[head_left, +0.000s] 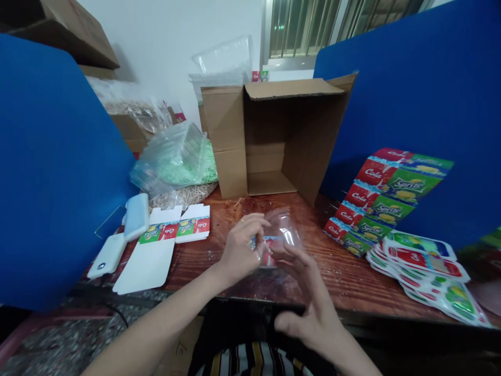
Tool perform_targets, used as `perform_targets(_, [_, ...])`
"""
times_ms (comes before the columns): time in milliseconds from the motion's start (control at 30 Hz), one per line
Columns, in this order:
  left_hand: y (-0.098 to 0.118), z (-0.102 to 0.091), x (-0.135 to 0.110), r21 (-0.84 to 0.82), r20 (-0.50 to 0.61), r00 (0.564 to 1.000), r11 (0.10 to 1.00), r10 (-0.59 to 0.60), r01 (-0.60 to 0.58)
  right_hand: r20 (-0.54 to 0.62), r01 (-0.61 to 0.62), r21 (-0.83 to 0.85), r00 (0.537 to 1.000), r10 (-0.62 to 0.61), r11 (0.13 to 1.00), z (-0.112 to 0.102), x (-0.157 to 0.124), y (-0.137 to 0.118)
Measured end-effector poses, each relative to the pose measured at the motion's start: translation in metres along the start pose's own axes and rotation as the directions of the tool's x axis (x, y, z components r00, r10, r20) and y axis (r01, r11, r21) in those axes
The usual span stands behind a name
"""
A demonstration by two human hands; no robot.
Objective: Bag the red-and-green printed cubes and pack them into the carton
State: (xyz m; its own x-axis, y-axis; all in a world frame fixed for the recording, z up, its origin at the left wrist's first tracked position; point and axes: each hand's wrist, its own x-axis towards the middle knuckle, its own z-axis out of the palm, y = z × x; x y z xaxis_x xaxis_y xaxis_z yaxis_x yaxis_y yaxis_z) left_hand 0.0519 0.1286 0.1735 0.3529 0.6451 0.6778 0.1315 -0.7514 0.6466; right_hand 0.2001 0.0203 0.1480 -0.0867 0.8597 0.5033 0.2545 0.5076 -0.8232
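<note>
Right fingers (304,261) blurred, clear packaging (287,225) part-hidden, top-left carton (76,34) cropped

Clear plastic piece (288,224): glossy, see-through, far edge rounded, bright glare toward its right; sits mid-scene, near side. Printed piece (268,257): mostly red, some blue, at the plastic's near left, largely hidden. Inside or beneath it: cannot tell.

The worktop (344,282), of grained reddish-brown wood, is strewn with pale specks. At the far middle a cardboard box (225,141) is set, its opening turned to the near side. At the left, unfolded printed cartons (146,266) and a white rounded object (107,256) are laid. At the right, printed boxes (368,201) are stacked, and glossy printed pieces (426,261) are heaped nearer.
</note>
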Motion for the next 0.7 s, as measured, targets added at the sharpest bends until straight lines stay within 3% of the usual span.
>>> perform_targets(67, [0.005,0.001,0.003,0.078,-0.006,0.993,0.99,0.119,-0.118,-0.022,-0.041,0.033,0.999,0.042,0.999,0.018,-0.001,-0.003])
perform_targets(200, [0.019,-0.006,0.016,0.218,0.072,0.958,0.933,0.276,-0.285,-0.192,-0.048,0.049,0.98,0.056,0.998,0.046,0.001,-0.006])
perform_targets(333, [0.035,-0.02,0.026,0.325,0.271,0.905,0.853,0.328,-0.407,-0.202,-0.089,0.347,0.965,0.167,0.934,0.043,0.01,-0.015])
perform_targets(400, [0.043,-0.027,0.029,0.348,0.306,0.899,0.843,0.312,-0.411,-0.202,-0.112,0.432,0.955,0.217,0.895,0.033,0.014,-0.021])
perform_targets(467, [0.05,-0.033,0.032,0.331,0.292,0.923,0.879,0.25,-0.343,-0.185,-0.14,0.491,0.948,0.26,0.86,0.02,0.018,-0.026])
perform_targets(567, [0.057,-0.039,0.038,0.192,0.245,0.969,0.979,0.023,-0.071,-0.141,-0.159,0.527,0.952,0.27,0.835,-0.003,0.02,-0.027])
perform_targets(700, [0.053,-0.038,0.049,-0.155,0.242,0.946,0.954,-0.216,0.258,-0.271,-0.098,0.295,0.945,0.182,0.95,-0.033,0.016,-0.017])
